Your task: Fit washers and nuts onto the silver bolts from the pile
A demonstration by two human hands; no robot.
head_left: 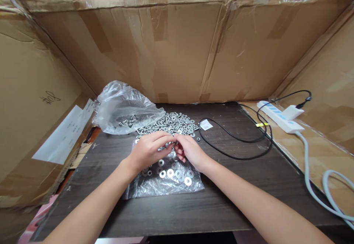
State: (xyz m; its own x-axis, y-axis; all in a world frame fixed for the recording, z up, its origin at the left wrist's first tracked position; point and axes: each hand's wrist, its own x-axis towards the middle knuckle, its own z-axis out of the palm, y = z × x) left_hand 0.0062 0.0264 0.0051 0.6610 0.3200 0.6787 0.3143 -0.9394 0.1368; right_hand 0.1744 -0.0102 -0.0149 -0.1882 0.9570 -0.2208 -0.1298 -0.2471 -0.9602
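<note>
Two hands, left hand (151, 148) and right hand (192, 150), meet at curled fingertips by the hardware pile's (177, 120) near edge, grip and any held piece too hidden to tell; a slipped pinch could lose something among the nearer washers (170, 173).

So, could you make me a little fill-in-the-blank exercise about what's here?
1. Each flat washer has a round ____ through its middle.
2. The thin cable looped on the tabletop is ____ in colour.
3. The power strip is on the picture's ____ side.
4. The wall behind the tabletop is brown ____.

Missing words: hole; black; right; cardboard.
</note>
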